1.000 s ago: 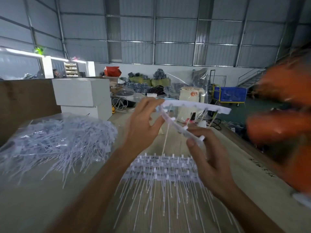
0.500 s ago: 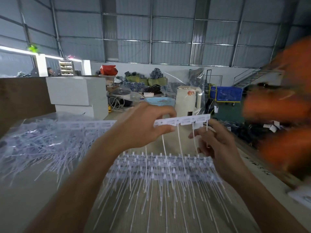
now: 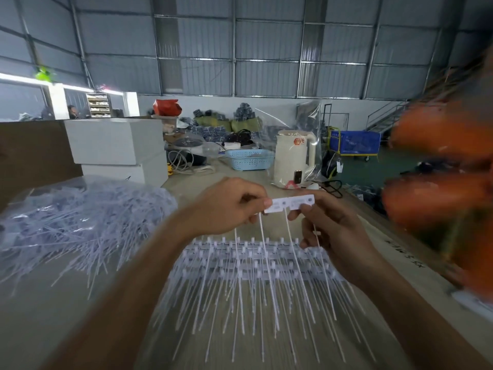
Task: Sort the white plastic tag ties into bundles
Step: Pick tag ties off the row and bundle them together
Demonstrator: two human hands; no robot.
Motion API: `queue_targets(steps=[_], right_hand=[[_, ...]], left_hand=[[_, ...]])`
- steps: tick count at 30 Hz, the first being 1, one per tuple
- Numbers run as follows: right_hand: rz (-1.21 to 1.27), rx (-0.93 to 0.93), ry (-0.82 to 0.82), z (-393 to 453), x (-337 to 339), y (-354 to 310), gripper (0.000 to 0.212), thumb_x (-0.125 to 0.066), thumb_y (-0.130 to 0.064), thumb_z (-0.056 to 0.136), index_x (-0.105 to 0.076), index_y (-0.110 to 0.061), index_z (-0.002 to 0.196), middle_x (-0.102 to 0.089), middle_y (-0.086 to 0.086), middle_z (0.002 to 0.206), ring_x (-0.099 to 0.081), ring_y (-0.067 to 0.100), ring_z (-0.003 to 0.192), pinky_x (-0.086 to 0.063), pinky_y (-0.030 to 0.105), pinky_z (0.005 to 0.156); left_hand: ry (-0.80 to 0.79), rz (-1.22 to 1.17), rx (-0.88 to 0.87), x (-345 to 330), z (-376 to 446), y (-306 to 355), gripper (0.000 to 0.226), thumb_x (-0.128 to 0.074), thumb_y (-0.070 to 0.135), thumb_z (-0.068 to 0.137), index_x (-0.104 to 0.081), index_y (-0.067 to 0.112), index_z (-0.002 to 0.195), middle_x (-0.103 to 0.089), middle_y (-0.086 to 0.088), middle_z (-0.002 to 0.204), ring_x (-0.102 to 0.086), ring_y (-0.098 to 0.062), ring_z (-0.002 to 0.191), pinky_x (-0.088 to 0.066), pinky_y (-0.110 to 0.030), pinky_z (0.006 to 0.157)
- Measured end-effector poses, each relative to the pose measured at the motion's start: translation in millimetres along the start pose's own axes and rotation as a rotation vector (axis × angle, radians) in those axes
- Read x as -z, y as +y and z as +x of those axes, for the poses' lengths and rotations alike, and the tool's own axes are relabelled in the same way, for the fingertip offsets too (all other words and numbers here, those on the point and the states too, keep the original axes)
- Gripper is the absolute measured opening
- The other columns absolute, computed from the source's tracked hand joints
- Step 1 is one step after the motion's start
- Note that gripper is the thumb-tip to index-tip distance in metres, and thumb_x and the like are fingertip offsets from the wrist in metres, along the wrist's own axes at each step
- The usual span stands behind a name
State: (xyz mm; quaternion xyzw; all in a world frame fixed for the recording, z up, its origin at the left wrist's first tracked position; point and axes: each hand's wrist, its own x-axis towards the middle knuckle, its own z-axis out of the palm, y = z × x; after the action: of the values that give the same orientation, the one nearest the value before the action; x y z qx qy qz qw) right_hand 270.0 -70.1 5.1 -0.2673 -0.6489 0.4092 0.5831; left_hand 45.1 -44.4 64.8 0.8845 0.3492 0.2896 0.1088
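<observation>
1. Strip of white tag ties (image 3: 290, 203): a short flat white bar held level above the table, between both hands, with several thin white tails hanging down from it.
2. Left hand (image 3: 226, 206): fingers curled, thumb and forefinger pinching the left end of the strip; some tails drop from below this hand.
3. Right hand (image 3: 333, 225): fingers curled, fingertips gripping the right end of the strip from below and behind; one thin tail runs down past the palm.
4. Sorted rows of ties (image 3: 253, 260): several strips laid flat on the table directly under the hands, heads lined up in overlapping rows, tails fanned toward the viewer.
5. Loose heap of ties (image 3: 80, 222): a large tangled pile lying in clear plastic, on the table to the left, well apart from the sorted rows.
6. Table (image 3: 40, 311): pale grey-beige surface; handwritten marks show near its right edge.
7. White boxes (image 3: 117, 148): two stacked, at the far left of the table behind the heap.
8. Blue perforated basket (image 3: 250, 158): at the far end of the table.
9. Cream electric kettle (image 3: 293, 158): just right of the basket, clear plastic wrap around it.
10. Orange blurred shapes (image 3: 442, 166): at the right edge, too blurred to tell what they are.
11. Blue cart (image 3: 354, 144): on the floor in the background, before a grey corrugated wall.
</observation>
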Motion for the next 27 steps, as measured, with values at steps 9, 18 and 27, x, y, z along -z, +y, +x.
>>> queue_targets(steps=[9,18,27], right_hand=[[-0.126,0.07,0.091,-2.5,-10.0,-0.2,0.02,-0.053,-0.011,0.1,-0.066,-0.012,0.115,-0.066,0.015,0.086,-0.047,0.024,0.056,-0.055,0.032,0.058],[-0.198,0.167,0.068,-3.0,-7.5,3.0,0.017,-0.059,-0.009,0.095,-0.066,-0.007,0.11,-0.067,0.012,0.082,-0.061,0.021,0.066,-0.055,0.028,0.062],[-0.548,0.399,-0.046,-0.6,-1.5,3.7,0.022,-0.056,0.002,0.096,-0.068,-0.013,0.107,-0.065,0.004,0.086,-0.061,0.018,0.062,-0.051,0.023,0.063]], left_hand=[[0.203,-0.141,0.021,-33.2,14.9,3.5,0.035,-0.05,0.035,0.103,-0.055,0.03,0.068,-0.063,0.006,0.06,-0.056,-0.009,0.05,-0.051,-0.037,0.058],[0.129,-0.479,0.184,-43.0,20.0,-5.2,0.036,-0.056,0.028,0.101,-0.071,0.021,0.068,-0.037,0.0,0.059,-0.047,-0.004,0.054,-0.053,-0.011,0.067],[-0.005,-0.482,0.245,-40.6,15.7,-9.3,0.046,-0.054,0.031,0.102,-0.059,-0.007,0.078,-0.04,0.018,0.045,-0.045,0.005,0.04,-0.037,-0.01,0.048]])
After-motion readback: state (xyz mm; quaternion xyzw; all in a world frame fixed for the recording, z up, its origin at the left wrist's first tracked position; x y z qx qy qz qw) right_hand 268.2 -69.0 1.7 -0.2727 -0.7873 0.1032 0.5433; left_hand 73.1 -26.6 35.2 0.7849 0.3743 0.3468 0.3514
